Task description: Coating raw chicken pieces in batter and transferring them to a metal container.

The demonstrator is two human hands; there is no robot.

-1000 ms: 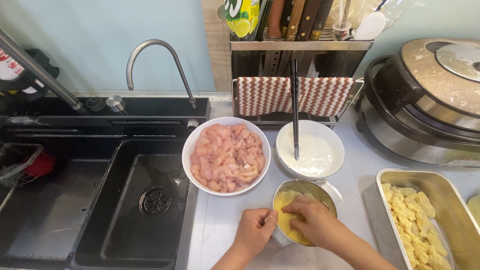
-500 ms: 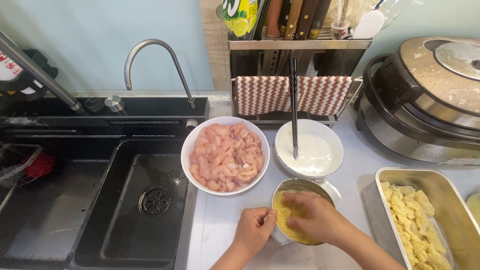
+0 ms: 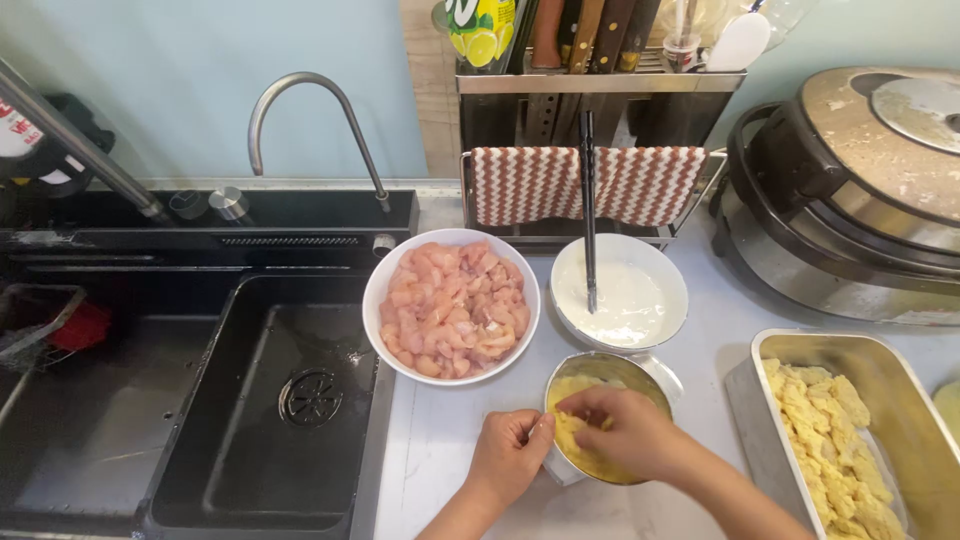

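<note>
The left hand (image 3: 510, 452) is gripping the rim of the metal bowl (image 3: 603, 372) on the counter (image 3: 440, 440) below the chicken bowl (image 3: 450, 306), while the right hand (image 3: 625, 432) is pinching a crumb-coated piece (image 3: 568, 432) inside it.

The left hand (image 3: 512, 452) was curled, knuckles up; the right hand (image 3: 625, 432) reached leftward, fingers bent downward, apparently pinching.

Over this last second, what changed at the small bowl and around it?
Very little. The right hand stays inside the metal bowl of yellow crumbs, shifting slightly toward its left side as it works there. The left hand keeps steadying the bowl's rim. Nothing was picked up or let go. The bowl of raw chicken pieces, white batter bowl and tray of coated pieces stayed put.
</note>
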